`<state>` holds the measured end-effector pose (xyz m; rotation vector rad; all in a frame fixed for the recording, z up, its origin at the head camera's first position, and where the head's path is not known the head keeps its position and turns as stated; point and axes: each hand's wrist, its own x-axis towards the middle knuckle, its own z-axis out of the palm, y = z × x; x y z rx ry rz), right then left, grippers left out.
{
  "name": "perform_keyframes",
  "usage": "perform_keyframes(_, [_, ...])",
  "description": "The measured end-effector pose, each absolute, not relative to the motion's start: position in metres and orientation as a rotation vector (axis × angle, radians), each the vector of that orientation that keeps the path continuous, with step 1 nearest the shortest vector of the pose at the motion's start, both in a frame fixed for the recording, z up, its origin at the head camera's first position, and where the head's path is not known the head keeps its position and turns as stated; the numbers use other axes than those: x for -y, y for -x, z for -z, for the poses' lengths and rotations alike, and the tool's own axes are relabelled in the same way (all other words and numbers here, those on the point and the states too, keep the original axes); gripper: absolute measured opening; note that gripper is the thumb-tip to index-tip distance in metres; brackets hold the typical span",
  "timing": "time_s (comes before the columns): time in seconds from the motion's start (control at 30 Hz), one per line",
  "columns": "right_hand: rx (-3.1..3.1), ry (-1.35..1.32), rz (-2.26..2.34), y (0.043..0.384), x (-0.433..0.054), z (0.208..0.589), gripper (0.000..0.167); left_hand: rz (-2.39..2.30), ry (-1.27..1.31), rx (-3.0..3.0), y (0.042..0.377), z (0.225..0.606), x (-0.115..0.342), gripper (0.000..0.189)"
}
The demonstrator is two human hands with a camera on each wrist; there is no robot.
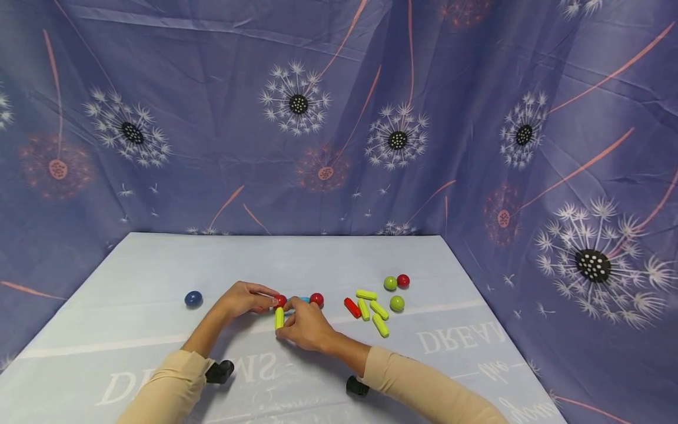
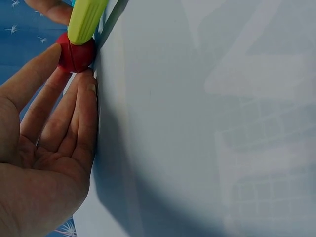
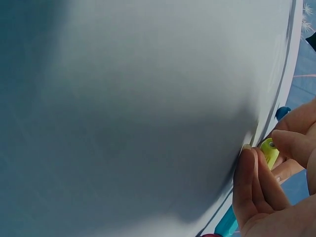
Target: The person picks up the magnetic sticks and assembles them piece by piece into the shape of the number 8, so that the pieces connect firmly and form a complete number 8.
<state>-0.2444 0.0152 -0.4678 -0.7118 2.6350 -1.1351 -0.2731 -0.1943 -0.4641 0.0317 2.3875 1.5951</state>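
My left hand (image 1: pixel 242 298) grips a red ball (image 2: pixel 76 55) between thumb and fingers, low over the table. In my right hand (image 1: pixel 309 325) a short yellow-green ribbed rod (image 1: pixel 279 318) is pinched between thumb and fingertips. One end of that rod meets the red ball in the left wrist view. A light blue rod (image 1: pixel 304 299), partly hidden by the right hand, lies between the held ball and a second red ball (image 1: pixel 316 300). In the right wrist view the right fingers cover much of the yellow-green rod.
On the table's left lies a dark blue ball (image 1: pixel 193 299). To the right are a red rod (image 1: pixel 352 307) and several yellow-green rods (image 1: pixel 379 310). Beyond them sit a green ball (image 1: pixel 396 303), another green ball (image 1: pixel 390 283) and a red ball (image 1: pixel 403 281). A patterned curtain (image 1: pixel 339 118) hangs behind.
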Motion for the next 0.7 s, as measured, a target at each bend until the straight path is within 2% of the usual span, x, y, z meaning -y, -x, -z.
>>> perform_keyframes(0.43, [-2.597, 0.693, 1.162, 0.245, -0.022, 0.462, 0.052, -1.602, -0.019, -2.402, 0.272, 0.463, 0.192, 0.038])
perform_keyframes(0.7, [-2.636, 0.667, 1.18, 0.26, -0.036, 0.45, 0.044, -1.598, -0.012, -2.405, 0.273, 0.463, 0.192, 0.037])
